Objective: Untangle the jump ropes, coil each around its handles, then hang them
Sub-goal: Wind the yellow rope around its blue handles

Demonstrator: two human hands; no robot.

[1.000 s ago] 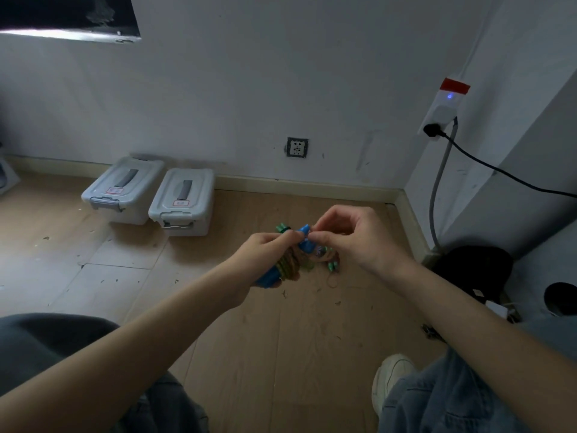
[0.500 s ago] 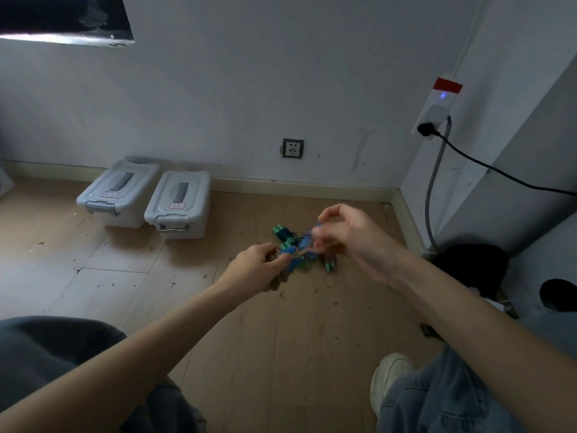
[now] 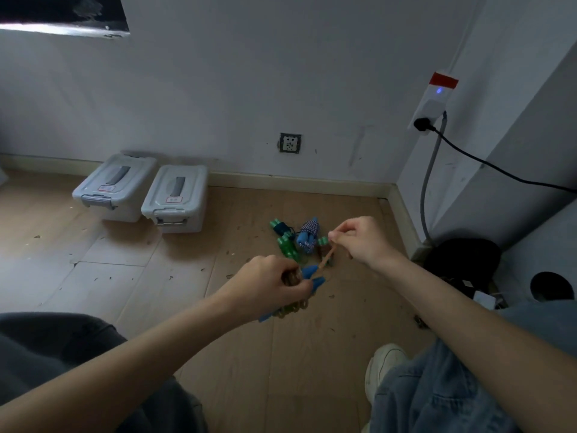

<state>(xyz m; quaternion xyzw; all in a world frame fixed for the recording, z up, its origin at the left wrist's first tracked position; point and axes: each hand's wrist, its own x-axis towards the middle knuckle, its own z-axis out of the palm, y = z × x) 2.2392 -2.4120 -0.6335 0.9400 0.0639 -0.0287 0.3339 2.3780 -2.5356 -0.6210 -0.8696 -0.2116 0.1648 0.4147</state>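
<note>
My left hand (image 3: pixel 268 284) grips a coiled jump rope (image 3: pixel 307 278) with blue handles and tan rope wound round them. One strand of tan rope (image 3: pixel 326 259) runs taut up to my right hand (image 3: pixel 359 242), which pinches its end. Behind the hands, on the wooden floor, lie a green-handled jump rope (image 3: pixel 285 243) and a blue-and-white coiled jump rope (image 3: pixel 307 234). My hands hide part of that pile.
Two grey lidded storage boxes (image 3: pixel 146 192) stand against the back wall at left. A wall socket (image 3: pixel 289 142) sits above the skirting. At right a power strip (image 3: pixel 434 104) with cables hangs on the wall, above a black bin (image 3: pixel 462 264). My knees and a white shoe (image 3: pixel 382 367) fill the foreground.
My hands have moved apart: the left dropped down and left with the blue-handled bundle, the right pulled up and right, drawing a tan strand taut. The pile on the floor now shows.
</note>
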